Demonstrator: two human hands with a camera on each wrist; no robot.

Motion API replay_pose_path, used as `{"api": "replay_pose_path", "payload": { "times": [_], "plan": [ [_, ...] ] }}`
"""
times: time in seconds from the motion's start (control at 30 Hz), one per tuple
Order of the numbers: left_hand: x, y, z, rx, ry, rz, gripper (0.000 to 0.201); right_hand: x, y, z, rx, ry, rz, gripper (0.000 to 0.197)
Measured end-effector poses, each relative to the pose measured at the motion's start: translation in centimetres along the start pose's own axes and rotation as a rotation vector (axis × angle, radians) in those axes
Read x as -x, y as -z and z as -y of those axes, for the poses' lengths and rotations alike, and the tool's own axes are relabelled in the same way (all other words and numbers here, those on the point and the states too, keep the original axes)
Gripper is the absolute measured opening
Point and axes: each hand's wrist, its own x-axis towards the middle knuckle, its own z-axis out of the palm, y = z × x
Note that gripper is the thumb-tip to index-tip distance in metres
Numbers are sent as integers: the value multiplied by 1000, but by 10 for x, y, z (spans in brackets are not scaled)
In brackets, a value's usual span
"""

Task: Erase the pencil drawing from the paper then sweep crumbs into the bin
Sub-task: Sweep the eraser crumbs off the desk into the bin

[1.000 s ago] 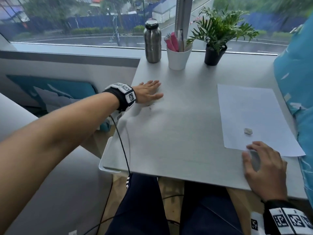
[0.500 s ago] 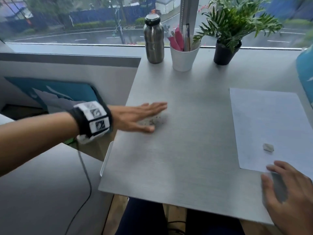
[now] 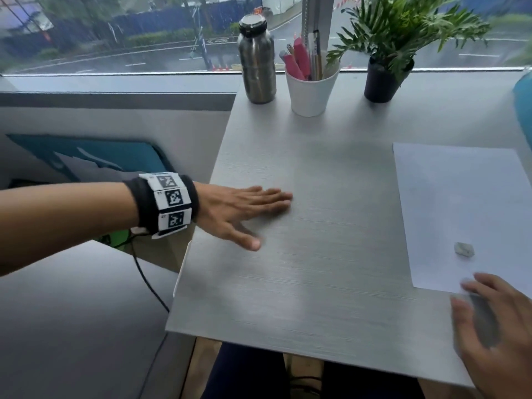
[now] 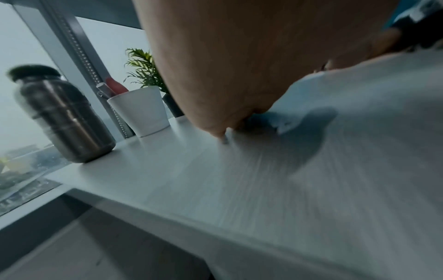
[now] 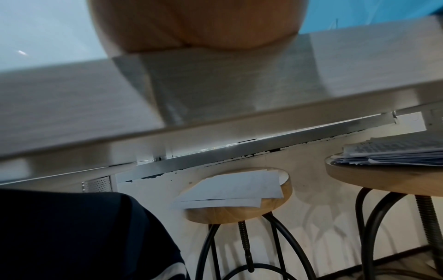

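Left hand [image 3: 244, 210] is lying flat on the grey table [image 3: 316, 283] near its left edge, grip open — fingers straight. Right hand [image 3: 501, 335] is resting at the near right corner, fingers spread and holding nothing. Paper [image 3: 466, 203] is lying at right — eraser [image 3: 464, 249] sitting on it.

Soft, grey daylight comes in through the window [image 3: 144, 38] at the far edge of the tabletop [image 3: 316, 254], leaving the scene evenly lit and fairly dim, with a pale sheen across the surface. Shadows are faint: a soft one lies under the left hand [image 3: 241, 208]. In the head view the right hand [image 3: 495, 332] is smeared by motion blur. The left wrist view is streaked with blur, its lines bowed toward the edges. The right wrist view is dim and soft near the hand, sharper on the stool [image 5: 239, 206] below.
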Motion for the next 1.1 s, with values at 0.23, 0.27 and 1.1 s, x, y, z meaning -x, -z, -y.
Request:
{"api": "replay_pose_path", "payload": {
  "times": [0.23,0.27,1.1],
  "plan": [
    [-81,65,10,77,80,-218,87,-2,6,5,47,7,27,36],
    [-95,73,13,63,121,-214,85,-2,7,5,59,14,32,36],
    [-128,21,-110,149,372,-243,94,3,9,3,17,-5,-34,38]
  ]
}}
